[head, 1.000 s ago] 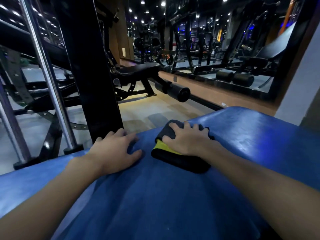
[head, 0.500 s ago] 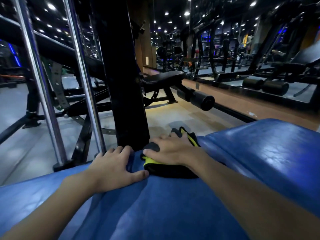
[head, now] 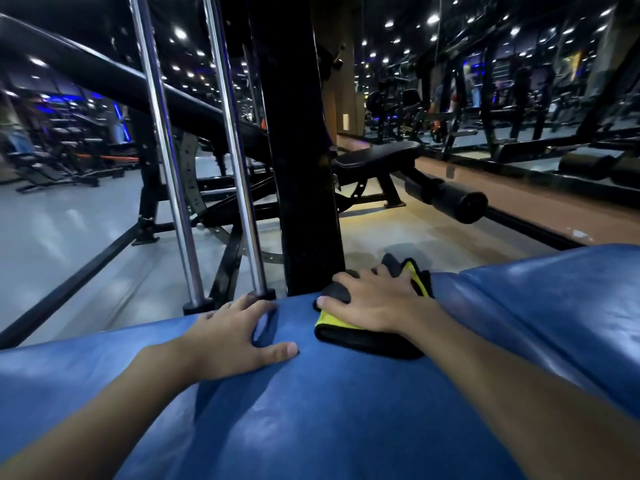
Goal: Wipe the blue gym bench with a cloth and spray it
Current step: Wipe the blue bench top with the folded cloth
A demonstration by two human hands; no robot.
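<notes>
My right hand (head: 377, 303) presses the black-and-yellow cloth (head: 363, 337) at the far edge of the blue gym bench (head: 346, 410), fingers spread, not gripping — left hand (head: 228, 341) flat beside it, holding nothing.

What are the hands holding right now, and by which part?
Nothing is gripped. The right hand presses flat on top of the folded cloth; the left hand rests on the bench.

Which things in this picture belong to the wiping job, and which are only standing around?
Job: blue bench, black-and-yellow cloth, right hand pressing it, left hand resting on the bench. No spray in view.
Around: black post, chrome rods, black bench behind, roller pad.
</notes>
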